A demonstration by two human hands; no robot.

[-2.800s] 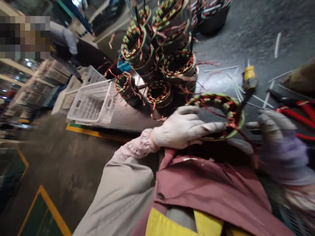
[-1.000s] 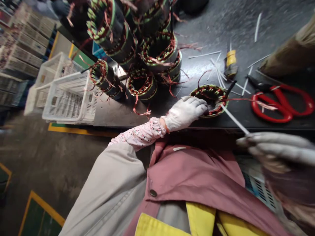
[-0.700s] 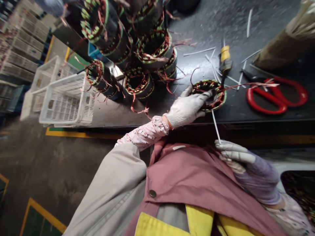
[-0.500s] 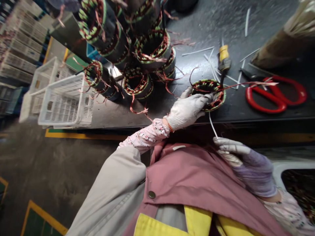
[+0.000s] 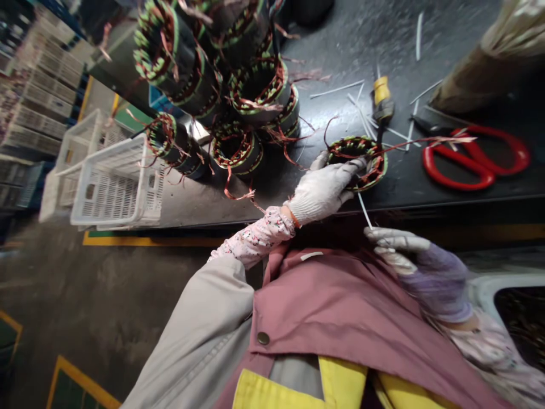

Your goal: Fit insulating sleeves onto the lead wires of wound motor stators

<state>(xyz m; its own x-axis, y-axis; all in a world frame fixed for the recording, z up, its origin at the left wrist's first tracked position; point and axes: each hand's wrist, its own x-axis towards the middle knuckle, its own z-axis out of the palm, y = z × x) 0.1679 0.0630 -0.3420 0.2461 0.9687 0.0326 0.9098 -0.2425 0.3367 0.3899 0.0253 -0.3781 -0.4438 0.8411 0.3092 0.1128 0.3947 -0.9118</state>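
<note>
On the bench near its front edge stands a motor stator (image 5: 378,173), with copper windings and green slot liners around its ring. My left hand (image 5: 321,187), in a white knit glove, grips its near left side, fingers reaching over the rim into the opening. From the stator's near side a thin white strip (image 5: 364,210) runs down toward me. My right hand (image 5: 394,244), in a white and purple glove, pinches the strip's lower end between thumb and fingertips. A copper lead stretches rightward from the stator, over the red-handled scissors (image 5: 464,184).
Several other stators (image 5: 238,150) are stacked at the left on the dark bench (image 5: 298,210). Loose white strips (image 5: 336,89), a yellow-handled tool (image 5: 382,94) and a wrapped roll (image 5: 477,74) lie beyond. White plastic crates (image 5: 110,182) stand left; a white-rimmed bin (image 5: 485,287) is at right.
My right hand has shifted slightly up and left, toward the stator, still pinching the strip. Less of the strip shows between them. My left hand keeps its hold; the whole view has shifted slightly.
</note>
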